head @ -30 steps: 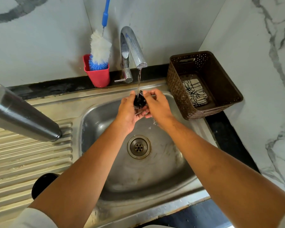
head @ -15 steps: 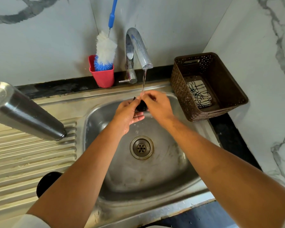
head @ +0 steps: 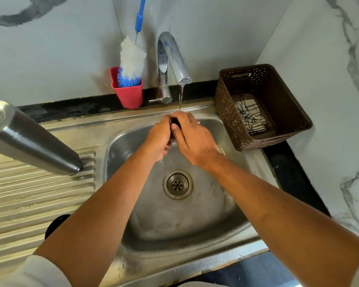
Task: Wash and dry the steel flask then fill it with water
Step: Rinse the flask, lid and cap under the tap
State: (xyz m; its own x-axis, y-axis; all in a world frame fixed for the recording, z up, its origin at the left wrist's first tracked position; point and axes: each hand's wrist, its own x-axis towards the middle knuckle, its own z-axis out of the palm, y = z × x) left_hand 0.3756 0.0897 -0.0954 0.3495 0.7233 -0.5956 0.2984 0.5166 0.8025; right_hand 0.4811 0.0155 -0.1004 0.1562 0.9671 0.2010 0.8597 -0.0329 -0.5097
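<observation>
You are rinsing a black cap (head: 175, 122) under the tap (head: 170, 59), left hand (head: 160, 137) and right hand (head: 193, 139) both curling fingers (head: 187, 118) around it. The steel flask (head: 33, 139) is lying on the ribbed surface left of the tap. Next, probably, set the cap down and take the flask.

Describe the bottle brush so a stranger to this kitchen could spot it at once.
Find the steel sink and the curved tap running at its back edge. Just left of the tap, a red cup holds the bottle brush, bristles down. Nothing else nearby has its fluffy white and blue bristles and thin blue handle.
</observation>
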